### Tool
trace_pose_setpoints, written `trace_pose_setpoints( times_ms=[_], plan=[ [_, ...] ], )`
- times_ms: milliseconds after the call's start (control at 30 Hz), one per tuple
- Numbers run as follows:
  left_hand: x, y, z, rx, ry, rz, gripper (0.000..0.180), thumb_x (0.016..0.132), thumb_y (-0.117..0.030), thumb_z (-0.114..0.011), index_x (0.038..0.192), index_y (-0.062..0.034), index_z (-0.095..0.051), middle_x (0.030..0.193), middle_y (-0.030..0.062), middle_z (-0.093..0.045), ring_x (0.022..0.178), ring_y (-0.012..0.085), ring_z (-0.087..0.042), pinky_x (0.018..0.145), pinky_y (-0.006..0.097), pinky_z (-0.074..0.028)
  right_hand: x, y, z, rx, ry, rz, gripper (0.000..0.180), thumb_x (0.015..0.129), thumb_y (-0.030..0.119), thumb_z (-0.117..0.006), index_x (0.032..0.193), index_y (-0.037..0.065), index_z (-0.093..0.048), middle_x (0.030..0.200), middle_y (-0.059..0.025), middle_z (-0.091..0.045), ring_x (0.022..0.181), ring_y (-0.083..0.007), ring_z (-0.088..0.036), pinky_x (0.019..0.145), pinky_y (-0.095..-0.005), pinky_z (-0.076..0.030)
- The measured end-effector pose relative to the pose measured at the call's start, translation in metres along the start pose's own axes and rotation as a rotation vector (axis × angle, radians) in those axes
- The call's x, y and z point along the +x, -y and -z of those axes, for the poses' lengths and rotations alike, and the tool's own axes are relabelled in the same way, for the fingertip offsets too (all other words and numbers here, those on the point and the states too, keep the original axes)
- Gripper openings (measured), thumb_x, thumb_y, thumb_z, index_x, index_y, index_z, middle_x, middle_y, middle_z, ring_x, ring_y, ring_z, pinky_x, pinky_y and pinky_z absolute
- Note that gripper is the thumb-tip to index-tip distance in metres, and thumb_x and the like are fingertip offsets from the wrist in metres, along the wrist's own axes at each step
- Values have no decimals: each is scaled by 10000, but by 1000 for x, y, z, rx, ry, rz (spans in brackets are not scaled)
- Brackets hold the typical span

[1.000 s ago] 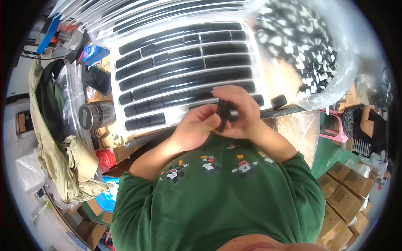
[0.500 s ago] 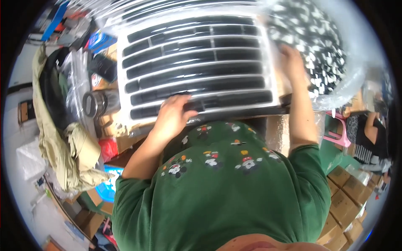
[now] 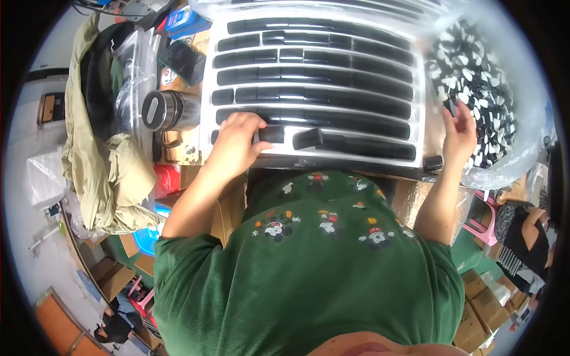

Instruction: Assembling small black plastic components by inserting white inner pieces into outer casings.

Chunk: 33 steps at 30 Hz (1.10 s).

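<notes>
A white tray [image 3: 423,89] with long rows of glossy black cylindrical pieces lies in front of me. My left hand [image 3: 236,139] rests over its nearest row, thumb and fingers closed about the end of a short black cylindrical piece [image 3: 273,134]. Just right of that, another short black piece [image 3: 307,139] sits tilted in the same row. At the right my right hand [image 3: 460,135] is raised over a clear plastic bag [image 3: 502,175] of small black and white pieces [image 3: 469,65], pinching a small black piece [image 3: 449,107] between its fingertips.
One loose black cylinder [image 3: 433,163] lies by the tray's near right corner. To the left are a dark-lidded jar [image 3: 172,110], a phone [image 3: 181,61] and a beige garment [image 3: 127,172]. Cardboard boxes [image 3: 478,314] are stacked at lower right, near another person [image 3: 528,237].
My view has shifted, so the tray sits further right. My right hand now pinches a small black piece at the bag. A tilted piece and a loose cylinder now show near the front row.
</notes>
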State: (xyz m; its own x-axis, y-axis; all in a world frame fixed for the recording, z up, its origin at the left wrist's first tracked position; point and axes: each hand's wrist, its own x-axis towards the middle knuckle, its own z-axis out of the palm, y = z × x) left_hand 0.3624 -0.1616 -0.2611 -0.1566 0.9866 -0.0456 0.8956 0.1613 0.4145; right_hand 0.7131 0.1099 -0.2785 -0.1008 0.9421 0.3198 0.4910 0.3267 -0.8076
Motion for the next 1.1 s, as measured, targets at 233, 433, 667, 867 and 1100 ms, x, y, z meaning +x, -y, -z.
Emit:
trace_pose_setpoints(
  times_ms=[233, 433, 667, 867, 1100],
  plan=[
    [29, -68, -27, -451, -508, -161, 450, 623, -100, -841, 1017, -46, -631, 955, 112, -648, 855, 233, -648, 749, 305, -521, -86, 116, -68, 572, 388, 183, 352, 775, -75, -661, 1120, -15, -623, 946, -56, -578, 812, -108, -544, 693, -192, -437],
    [39, -86, -31, -388, -638, -249, 466, 596, -99, -856, 1002, -38, -635, 890, 101, -657, 798, 237, -645, 698, 301, -521, -88, 120, -76, 653, 308, 194, 344, 802, -70, -649, 1140, -14, -616, 944, -67, -558, 845, -113, -548, 721, -200, -446],
    [44, -89, -37, -411, -690, -240, 435, 594, -169, -844, 963, -59, -642, 878, 69, -651, 785, 241, -625, 690, 328, -494, -85, 113, -74, 586, 288, 155, 342, 807, -75, -642, 1142, -13, -615, 959, -67, -558, 849, -115, -551, 718, -197, -444],
    [46, -92, -38, -431, -673, -239, 426, 598, -161, -841, 963, -69, -642, 877, 78, -647, 785, 254, -623, 692, 330, -496, -91, 117, -73, 547, 353, 234, 385, 786, -22, -679, 1163, -3, -605, 983, -85, -551, 869, -131, -537, 773, -222, -438],
    [45, -95, -30, -1232, -134, 124, 406, 714, -115, -788, 1077, -11, -637, 906, 45, -661, 792, 102, -600, 712, 251, -487, -69, 123, -65, 270, 495, 626, 770, 608, 203, -838, 1273, 13, -501, 1241, -162, -511, 1178, -318, -480, 957, -392, -419]
  ],
)
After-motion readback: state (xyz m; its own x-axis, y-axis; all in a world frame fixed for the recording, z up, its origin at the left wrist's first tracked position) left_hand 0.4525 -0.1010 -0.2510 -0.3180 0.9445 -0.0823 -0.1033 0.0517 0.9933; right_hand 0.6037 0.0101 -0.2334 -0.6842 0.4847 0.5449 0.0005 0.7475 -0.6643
